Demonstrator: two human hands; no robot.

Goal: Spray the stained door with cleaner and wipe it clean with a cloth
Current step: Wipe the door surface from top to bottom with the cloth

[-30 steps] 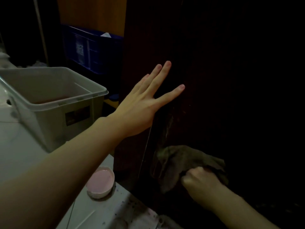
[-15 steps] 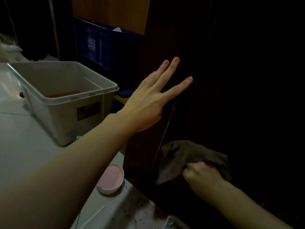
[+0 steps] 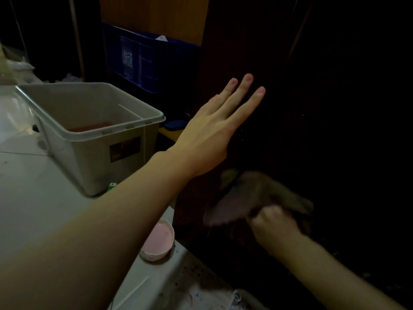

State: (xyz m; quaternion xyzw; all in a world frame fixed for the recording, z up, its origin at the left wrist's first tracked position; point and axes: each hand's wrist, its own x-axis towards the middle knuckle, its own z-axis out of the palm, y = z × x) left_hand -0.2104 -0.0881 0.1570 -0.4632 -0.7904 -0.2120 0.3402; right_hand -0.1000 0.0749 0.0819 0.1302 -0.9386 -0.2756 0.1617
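Two hands (image 3: 210,133), one cloth (image 3: 252,195), one door (image 3: 324,108), one bin (image 3: 93,135), one bowl (image 3: 157,241).

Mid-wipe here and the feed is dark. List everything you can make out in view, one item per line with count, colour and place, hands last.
door: one, very dark brown, fills the right half
cloth: one, grey-brown, blurred, against the door low down
storage bin: one, pale grey, open, on the floor at left
crate: one, blue, behind the bin by a wooden panel
small bowl: one, pinkish inside, on the floor near the door's foot
floor: pale tiles, speckled with dirt at bottom centre
left hand: one, fingers straight, flat toward the door above the cloth
right hand: one, grips the cloth
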